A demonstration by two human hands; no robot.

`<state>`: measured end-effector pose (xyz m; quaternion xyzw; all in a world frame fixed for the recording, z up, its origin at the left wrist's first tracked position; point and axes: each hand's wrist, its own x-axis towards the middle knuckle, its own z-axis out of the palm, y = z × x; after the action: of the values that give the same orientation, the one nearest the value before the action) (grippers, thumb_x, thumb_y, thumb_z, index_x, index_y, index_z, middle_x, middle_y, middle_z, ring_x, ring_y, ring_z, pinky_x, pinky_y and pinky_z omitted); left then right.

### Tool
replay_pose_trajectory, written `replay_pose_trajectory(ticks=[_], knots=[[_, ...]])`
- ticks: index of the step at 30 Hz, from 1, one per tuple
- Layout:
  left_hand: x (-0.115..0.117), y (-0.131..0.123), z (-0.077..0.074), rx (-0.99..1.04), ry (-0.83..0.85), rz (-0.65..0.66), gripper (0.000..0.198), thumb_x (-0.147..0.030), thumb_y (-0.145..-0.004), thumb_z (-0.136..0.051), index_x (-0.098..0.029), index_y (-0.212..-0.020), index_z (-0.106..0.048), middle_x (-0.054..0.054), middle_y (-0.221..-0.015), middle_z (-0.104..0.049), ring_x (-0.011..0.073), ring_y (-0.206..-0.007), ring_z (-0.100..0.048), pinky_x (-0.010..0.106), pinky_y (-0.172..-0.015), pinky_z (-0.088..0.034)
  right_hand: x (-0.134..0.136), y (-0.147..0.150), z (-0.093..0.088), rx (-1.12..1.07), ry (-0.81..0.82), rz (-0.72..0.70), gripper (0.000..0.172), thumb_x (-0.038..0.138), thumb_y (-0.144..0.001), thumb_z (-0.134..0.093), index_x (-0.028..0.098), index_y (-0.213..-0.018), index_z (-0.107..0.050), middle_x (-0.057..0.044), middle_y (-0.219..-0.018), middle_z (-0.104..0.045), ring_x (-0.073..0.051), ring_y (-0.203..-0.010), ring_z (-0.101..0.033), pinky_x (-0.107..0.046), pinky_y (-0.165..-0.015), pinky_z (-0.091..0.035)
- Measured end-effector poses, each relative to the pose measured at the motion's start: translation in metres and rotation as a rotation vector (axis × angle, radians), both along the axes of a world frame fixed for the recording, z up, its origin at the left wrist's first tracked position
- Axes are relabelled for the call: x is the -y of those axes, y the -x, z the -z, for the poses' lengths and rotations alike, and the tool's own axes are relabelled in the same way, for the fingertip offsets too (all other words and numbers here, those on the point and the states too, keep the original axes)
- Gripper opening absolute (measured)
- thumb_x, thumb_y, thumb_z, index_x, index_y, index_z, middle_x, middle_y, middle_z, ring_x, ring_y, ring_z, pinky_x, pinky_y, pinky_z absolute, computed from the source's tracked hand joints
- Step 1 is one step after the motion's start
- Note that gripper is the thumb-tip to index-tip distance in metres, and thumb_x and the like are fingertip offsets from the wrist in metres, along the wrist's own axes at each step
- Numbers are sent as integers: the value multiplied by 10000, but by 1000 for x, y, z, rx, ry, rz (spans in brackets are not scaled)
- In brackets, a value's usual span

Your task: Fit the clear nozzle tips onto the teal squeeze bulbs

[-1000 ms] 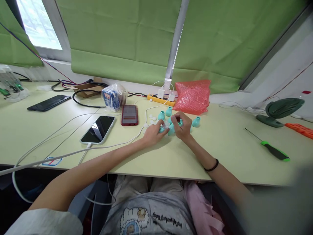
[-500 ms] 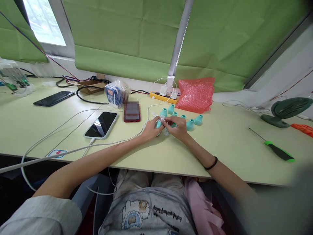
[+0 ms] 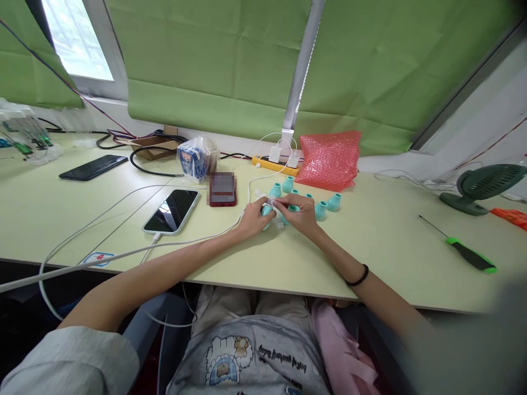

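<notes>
My left hand (image 3: 254,218) is closed around a small turquoise bottle-shaped piece (image 3: 267,210), low over the table. At its mouth sits a small clear plastic part (image 3: 270,202). My right hand (image 3: 300,214) meets it from the right, thumb and fingertips pinched on the clear part. More turquoise pieces of the same shape stand close behind and beside my hands, among them one (image 3: 275,190) just behind and one (image 3: 334,202) further right. Another clear bit (image 3: 280,224) lies on the table under my hands. My fingers partly hide the held piece.
A white cable runs past my left wrist to the yellow power strip (image 3: 275,165). Left of my hands lie a charging phone (image 3: 171,212) and a dark red device (image 3: 223,189). Red bubble wrap (image 3: 329,160) is behind; a screwdriver (image 3: 469,255) and green fan (image 3: 486,184) are at right.
The fingertips of my right hand have shifted slightly at the mouth of the turquoise piece. My left hand keeps its hold, and the view has tilted very slightly.
</notes>
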<state>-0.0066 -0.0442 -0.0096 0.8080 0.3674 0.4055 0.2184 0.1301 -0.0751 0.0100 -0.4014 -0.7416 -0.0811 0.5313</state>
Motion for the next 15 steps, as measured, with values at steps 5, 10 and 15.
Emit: replay_pose_trajectory(ticks=[5,10,15], knots=[[4,2,-3,-2,11,7,352,-260,-725,-450,-186,-1067,-480,-1,-721,-581,118,-542,-463,211,-530,-339,0,1,2,6,11,-10,83,221,-711,-573,191,-714,-651,-20,-622,-629,-122,-540,-551,-248,-543,-457],[7,2,-5,6,36,26,452,-263,-734,-441,-192,-1177,-381,-14,-665,-561,110,-488,-436,207,-512,-333,-1,2,3,-29,38,-4,80,234,-693,-589,199,-665,-655,-35,-662,-644,-142,-601,-582,-266,-575,-478],[5,2,-2,52,53,27,419,-270,-734,-447,-190,-1143,-409,-55,-524,-472,105,-463,-415,189,-471,-295,1,5,0,-103,81,-2,101,223,-719,-563,187,-696,-654,-31,-664,-650,-136,-588,-592,-245,-534,-491]])
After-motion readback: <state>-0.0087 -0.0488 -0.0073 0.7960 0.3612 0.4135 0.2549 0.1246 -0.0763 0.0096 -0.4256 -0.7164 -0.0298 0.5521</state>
